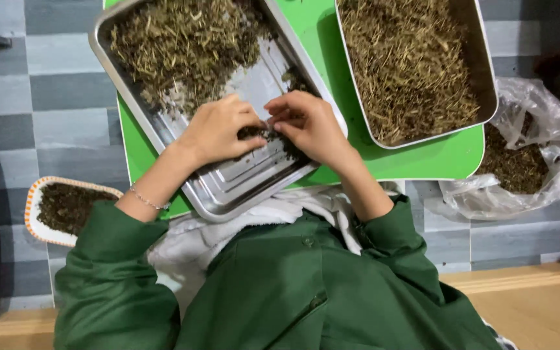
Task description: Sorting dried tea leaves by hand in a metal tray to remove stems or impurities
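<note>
My left hand [218, 129] and my right hand [306, 123] meet over the near part of a tilted steel tray [228, 188]. Both pinch a small dark clump of dried herb [254, 133] between fingers and thumbs. The far half of that tray holds a heap of dried green-brown herb [176, 42]. The tray rests on a green table [448, 155] and against my lap. I wear a green jacket and a thin bracelet on the left wrist.
A second steel tray [487, 84] full of finer dried herb lies at the right on the green table. A clear plastic bag [539, 136] with dark herb lies on the tiled floor at right. A small orange-rimmed dish [34, 220] of dark herb sits at left.
</note>
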